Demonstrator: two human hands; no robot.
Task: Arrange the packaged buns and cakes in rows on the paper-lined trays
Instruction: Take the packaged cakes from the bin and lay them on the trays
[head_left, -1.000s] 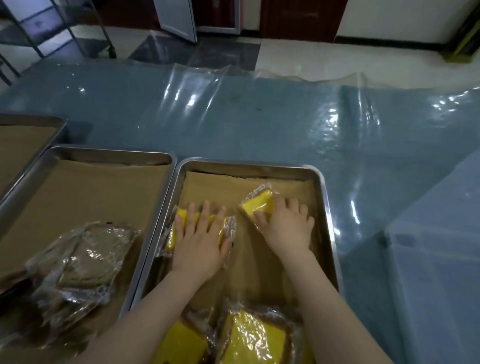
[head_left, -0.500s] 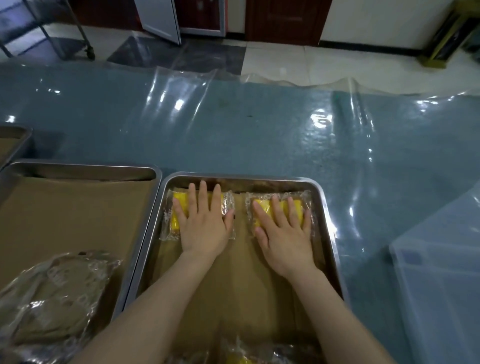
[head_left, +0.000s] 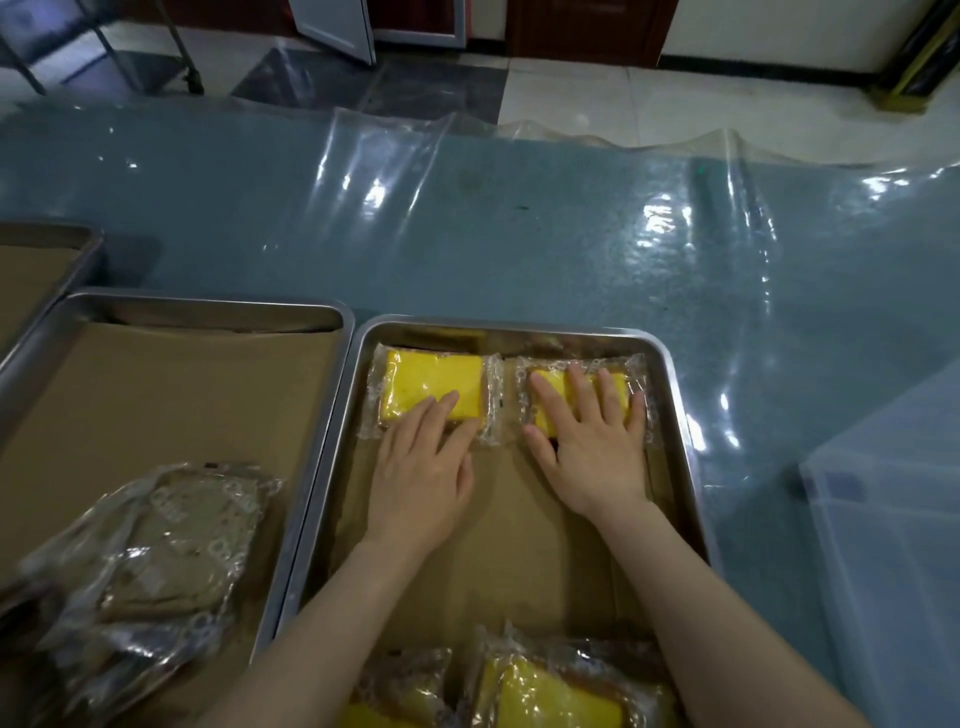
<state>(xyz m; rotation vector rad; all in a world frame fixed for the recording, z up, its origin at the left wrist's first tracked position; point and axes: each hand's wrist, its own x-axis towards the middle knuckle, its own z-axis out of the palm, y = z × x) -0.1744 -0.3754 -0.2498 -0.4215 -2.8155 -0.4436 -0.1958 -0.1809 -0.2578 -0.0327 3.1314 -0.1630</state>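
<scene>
Paper-lined tray (head_left: 519, 328) in front of the person, left cake (head_left: 431, 387) and right cake (head_left: 618, 395) wrapped, side by side at its far end, left hand (head_left: 421, 467) flat, straight fingertips on left cake near edge, right hand (head_left: 597, 452) flat, fingers spread over right cake, spare wrapped cakes (head_left: 550, 691) at near end, wrapped brown buns (head_left: 176, 545) in adjacent tray (head_left: 208, 301).

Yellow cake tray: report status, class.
Left hand open, fingertips on left cake. Right hand flat on right cake. Both at tray's far end. Loose packs near end.

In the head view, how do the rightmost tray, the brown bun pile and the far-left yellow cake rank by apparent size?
1. rightmost tray
2. brown bun pile, though nearness to the camera enlarges it
3. far-left yellow cake
</scene>
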